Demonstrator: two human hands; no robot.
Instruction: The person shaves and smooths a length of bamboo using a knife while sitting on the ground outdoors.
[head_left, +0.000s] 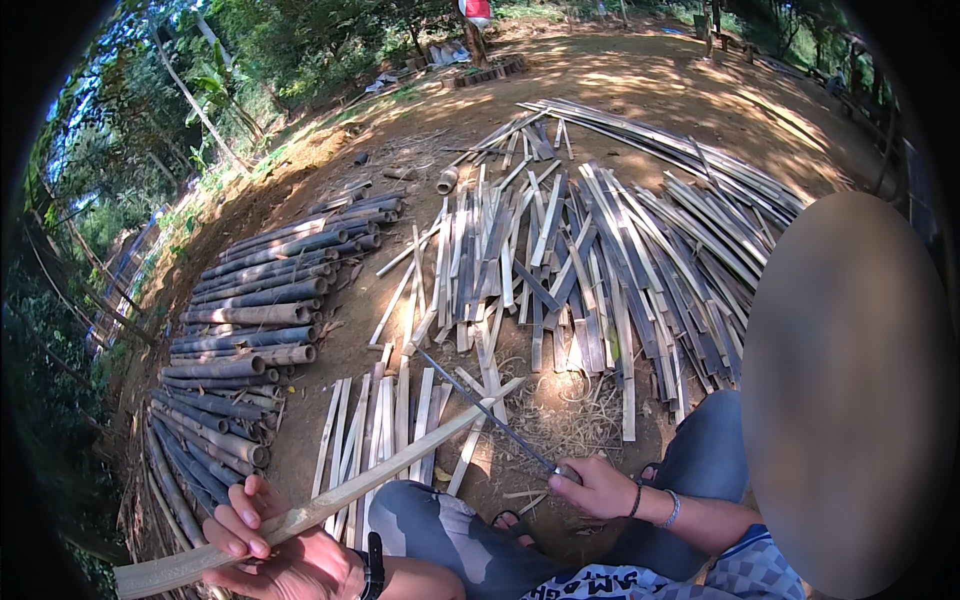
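Note:
My left hand [275, 545] holds a long pale bamboo strip [375, 475] between thumb and curled fingers, at its near end. The strip slants up and to the right across my knee. In my right hand [600, 487] is a knife [515, 438] with a dark handle and a long, narrow blade. The blade points away and to the left, crossing the strip close to its far end, and appears to touch it there. Below the crossing, split bamboo strips [345, 430] lie side by side on the ground in front of my left knee.
Dark bamboo poles [250, 315] are stacked on the left. Many split strips [600, 260] fan out ahead and to the right. Curly shavings [575, 415] cover the ground beyond my feet. Trees [330, 50] stand behind the dirt yard. A blurred oval hides the right side.

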